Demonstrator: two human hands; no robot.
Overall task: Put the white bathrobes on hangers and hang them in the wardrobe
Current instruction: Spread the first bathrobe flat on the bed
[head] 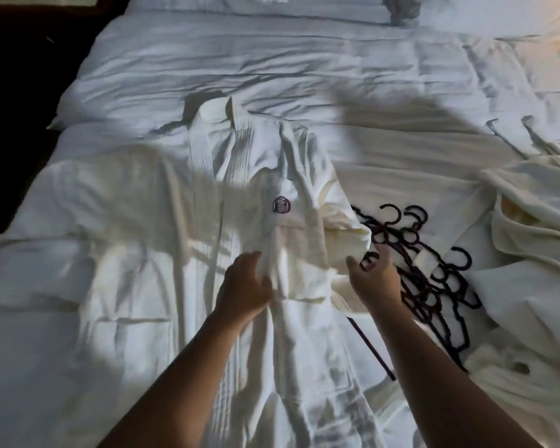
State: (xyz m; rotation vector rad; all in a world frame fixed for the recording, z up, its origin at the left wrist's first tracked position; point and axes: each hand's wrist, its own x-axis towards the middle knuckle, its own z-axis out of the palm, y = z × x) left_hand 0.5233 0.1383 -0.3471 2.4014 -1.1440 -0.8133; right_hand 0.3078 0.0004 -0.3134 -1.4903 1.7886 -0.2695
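Observation:
A white bathrobe (181,227) lies spread face up on the bed, collar toward the far side, with a dark round emblem on its chest. My left hand (246,282) grips a fold of its front fabric near the waist. My right hand (374,276) hovers with loosely spread fingers over the robe's folded right sleeve, at the edge of a pile of several dark hangers (434,276). A second white bathrobe (527,253) lies crumpled at the right.
The bed (272,69) is covered with a rumpled white duvet. Pillows sit at the far end. A dark floor strip runs along the left side. A thin dark rod (372,347) sticks out under the robe near the hangers.

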